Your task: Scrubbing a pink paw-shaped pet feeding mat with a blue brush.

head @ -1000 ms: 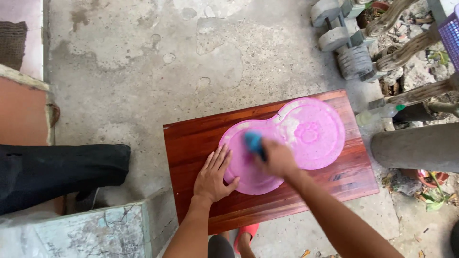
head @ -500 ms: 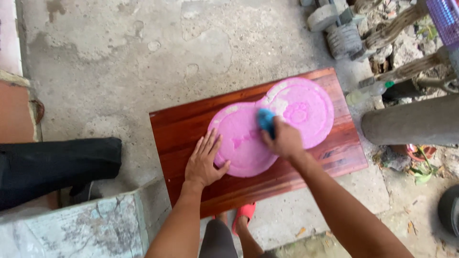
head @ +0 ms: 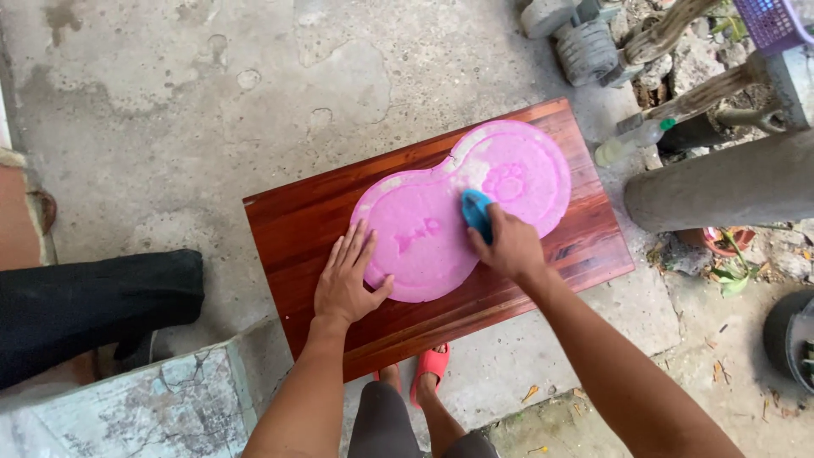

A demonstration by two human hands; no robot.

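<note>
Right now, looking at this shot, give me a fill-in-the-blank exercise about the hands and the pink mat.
1. The right hand presses a ____ scrubber on the pink mat.
2. The left hand lies flat with its ____ spread on the mat's edge.
3. The mat lies on a ____ board.

Missing words: blue; fingers; wooden

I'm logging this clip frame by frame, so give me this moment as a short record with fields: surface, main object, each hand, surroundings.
surface: reddish wooden board on a concrete floor
main object: pink peanut-shaped mat lying flat on the board, pale soapy film on top
left hand: left hand flat, fingers spread, pressing the mat's near-left edge
right hand: right hand gripping a blue scrubber against the mat's middle
surroundings: plastic bottle beyond the board's right end; grey post; red sandal below the board
</note>
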